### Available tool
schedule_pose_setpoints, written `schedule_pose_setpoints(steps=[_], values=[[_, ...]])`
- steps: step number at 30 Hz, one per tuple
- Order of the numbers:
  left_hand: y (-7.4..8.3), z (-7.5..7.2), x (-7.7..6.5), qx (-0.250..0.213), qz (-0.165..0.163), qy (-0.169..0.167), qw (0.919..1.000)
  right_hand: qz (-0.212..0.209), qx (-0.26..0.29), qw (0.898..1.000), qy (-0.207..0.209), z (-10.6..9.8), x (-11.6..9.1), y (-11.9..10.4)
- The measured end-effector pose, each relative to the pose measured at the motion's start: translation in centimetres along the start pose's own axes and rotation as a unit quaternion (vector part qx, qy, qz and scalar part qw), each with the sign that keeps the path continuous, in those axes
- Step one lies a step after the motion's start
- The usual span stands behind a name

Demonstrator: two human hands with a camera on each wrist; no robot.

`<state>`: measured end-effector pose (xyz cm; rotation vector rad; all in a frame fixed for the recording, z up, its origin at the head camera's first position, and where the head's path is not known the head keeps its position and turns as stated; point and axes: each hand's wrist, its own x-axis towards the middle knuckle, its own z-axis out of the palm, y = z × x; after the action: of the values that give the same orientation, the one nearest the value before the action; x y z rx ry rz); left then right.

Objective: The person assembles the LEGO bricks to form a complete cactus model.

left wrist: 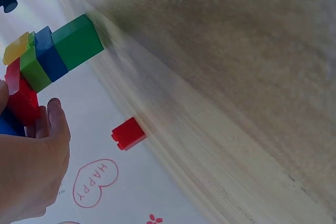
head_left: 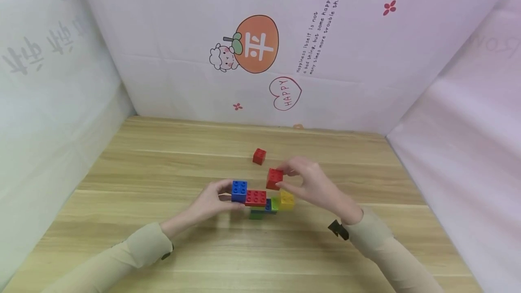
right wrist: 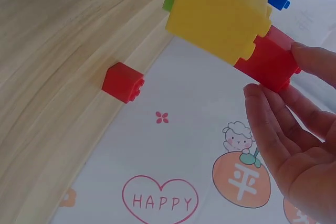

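My left hand [head_left: 211,201] holds a built-up stack of bricks by its left end, fingers around the blue brick [head_left: 239,191] and the red brick [head_left: 255,198] beside it. Lower in the stack sit a lime-green brick [left wrist: 35,71], a second blue brick [left wrist: 51,57] and a dark green brick [left wrist: 79,43] at the bottom. A yellow brick [right wrist: 218,19] forms the right end. Between thumb and fingers my right hand [head_left: 311,184] pinches a small red brick [head_left: 274,178]. In the right wrist view that brick is right at the yellow brick's studded side.
A loose red brick [head_left: 259,156] lies on the wooden table [head_left: 183,157] behind the hands. White printed cloth [head_left: 171,49] stands as a wall at the back, with more white cloth along both sides.
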<state>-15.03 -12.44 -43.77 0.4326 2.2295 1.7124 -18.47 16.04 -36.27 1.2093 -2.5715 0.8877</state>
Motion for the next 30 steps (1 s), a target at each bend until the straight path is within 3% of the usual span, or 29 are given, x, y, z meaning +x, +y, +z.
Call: schedule_pose_setpoints(steps=[18, 30], values=[[0.1, 0.1, 0.2, -0.007, 0.015, -0.002, 0.9999, 0.022, -0.001, 0.999, -0.045, 0.5, 0.2, -1.7], [-0.2, 0.1, 0.1, 0.000, 0.018, 0.000, 0.9998, 0.000, 0.006, 0.999, -0.054, 1.0, 0.1, -2.1]])
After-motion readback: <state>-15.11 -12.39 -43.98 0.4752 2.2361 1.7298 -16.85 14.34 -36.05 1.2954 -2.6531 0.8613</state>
